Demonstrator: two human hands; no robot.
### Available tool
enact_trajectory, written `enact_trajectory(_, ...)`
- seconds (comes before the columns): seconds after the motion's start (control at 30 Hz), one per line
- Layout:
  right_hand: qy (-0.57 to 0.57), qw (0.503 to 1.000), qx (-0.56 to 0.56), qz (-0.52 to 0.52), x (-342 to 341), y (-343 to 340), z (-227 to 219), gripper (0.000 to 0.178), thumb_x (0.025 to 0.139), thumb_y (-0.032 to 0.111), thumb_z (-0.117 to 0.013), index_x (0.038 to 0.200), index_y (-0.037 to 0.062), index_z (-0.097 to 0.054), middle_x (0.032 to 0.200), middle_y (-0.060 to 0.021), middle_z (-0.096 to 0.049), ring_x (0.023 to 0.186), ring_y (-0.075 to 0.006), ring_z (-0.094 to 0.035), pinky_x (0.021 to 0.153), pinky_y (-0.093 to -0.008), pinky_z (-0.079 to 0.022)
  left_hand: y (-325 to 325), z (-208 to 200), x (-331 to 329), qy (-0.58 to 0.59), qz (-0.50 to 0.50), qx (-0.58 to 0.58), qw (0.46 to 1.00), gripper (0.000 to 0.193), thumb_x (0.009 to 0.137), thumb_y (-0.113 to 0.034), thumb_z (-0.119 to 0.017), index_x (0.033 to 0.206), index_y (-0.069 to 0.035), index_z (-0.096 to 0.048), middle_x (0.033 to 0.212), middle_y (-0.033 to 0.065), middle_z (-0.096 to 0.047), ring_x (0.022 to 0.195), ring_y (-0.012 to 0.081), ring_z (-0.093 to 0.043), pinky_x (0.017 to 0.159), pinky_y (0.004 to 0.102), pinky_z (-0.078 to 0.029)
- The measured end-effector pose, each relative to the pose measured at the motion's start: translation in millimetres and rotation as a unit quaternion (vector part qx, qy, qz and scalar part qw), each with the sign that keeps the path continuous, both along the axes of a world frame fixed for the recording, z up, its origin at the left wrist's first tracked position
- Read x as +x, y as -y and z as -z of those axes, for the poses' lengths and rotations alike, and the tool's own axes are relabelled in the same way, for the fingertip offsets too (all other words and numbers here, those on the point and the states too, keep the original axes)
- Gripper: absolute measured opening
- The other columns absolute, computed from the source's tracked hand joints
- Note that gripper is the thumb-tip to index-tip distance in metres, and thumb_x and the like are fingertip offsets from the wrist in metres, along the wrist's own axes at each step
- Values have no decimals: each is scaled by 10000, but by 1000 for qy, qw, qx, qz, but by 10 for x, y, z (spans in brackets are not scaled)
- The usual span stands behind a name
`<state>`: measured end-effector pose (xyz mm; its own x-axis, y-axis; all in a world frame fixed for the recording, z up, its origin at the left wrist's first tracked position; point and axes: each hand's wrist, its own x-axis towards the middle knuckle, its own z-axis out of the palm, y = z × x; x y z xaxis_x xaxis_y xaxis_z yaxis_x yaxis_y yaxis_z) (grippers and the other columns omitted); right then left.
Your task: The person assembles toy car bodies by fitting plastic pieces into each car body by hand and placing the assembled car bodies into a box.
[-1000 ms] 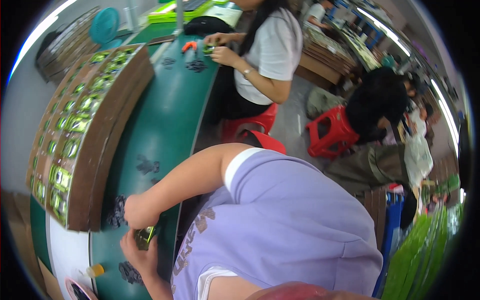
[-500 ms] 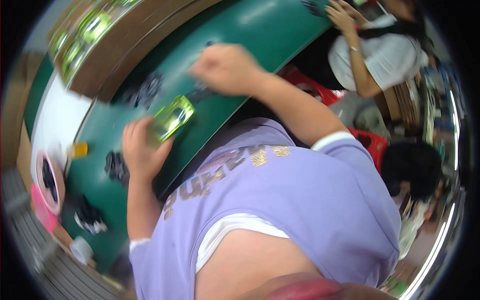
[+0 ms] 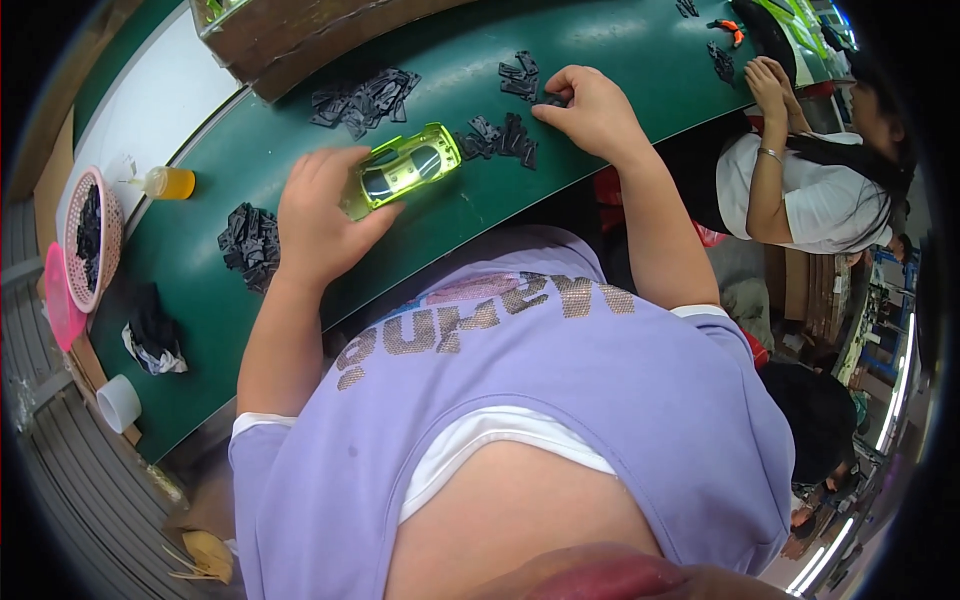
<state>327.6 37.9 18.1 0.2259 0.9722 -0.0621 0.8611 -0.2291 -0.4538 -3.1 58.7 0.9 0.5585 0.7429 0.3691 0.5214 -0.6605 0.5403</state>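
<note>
My left hand is closed round the tail of a bright green toy car body with dark windows, holding it over the green table. Farther right, the thumb and forefinger of my right hand pinch a small black plastic part, mostly hidden by the fingers. Close to that hand lie a small pile of black plastic parts and another pile of such parts by the car's front. A larger heap of black parts lies beyond the car, and one more heap sits left of my left wrist.
A cardboard box stands at the far edge. On the left are a yellow bottle, a pink basket with black parts, a dark cloth and a white cup. A co-worker sits at the right beside the table.
The view has swung round. My right hand, blurred and curled above the table before, now pinches a black part beside the small piles. My left hand still holds the car body.
</note>
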Motion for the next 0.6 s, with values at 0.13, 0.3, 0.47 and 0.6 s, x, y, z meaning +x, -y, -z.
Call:
enact_trajectory(0.13, -18, 999, 9, -39, 118, 19, 49, 386, 793, 141, -755, 1142, 4, -666, 1117, -125, -647, 971, -225, -644, 879, -341, -535, -2, 16, -17, 3, 4, 3, 1000, 531, 639, -174, -829, 1113, -16, -648, 1040, 140, -666, 963, 315, -620, 841, 391, -509)
enact_trajectory(0.3, 10, 1000, 18, -1, 134, 80, 6, 379, 799, 112, -740, 1157, 15, -661, 1122, -125, -646, 991, -240, -645, 891, -349, -532, 42, 31, -51, 5, -4, -2, 1000, 533, 643, -181, -829, 1116, -15, -647, 1036, 141, -665, 961, 315, -618, 843, 390, -503)
enact_trajectory(0.47, 22, 1000, -7, 10, 291, 136, -89, 353, 785, 118, -755, 1121, 38, -682, 1115, -126, -654, 1001, -257, -647, 882, -361, -531, 17, -9, -1, 0, -3, -18, 1000, 541, 632, -206, -835, 1104, -19, -647, 1034, 144, -660, 965, 334, -609, 851, 409, -492)
enact_trajectory(0.6, 63, 994, -19, -90, 224, 65, -30, 243, 752, 129, -748, 979, 50, -711, 1010, -146, -696, 963, -320, -660, 833, -411, -536, -5, 77, -29, -4, 1, -3, 1000, 561, 618, -196, -841, 1112, -23, -640, 1053, 173, -645, 986, 382, -591, 873, 444, -480)
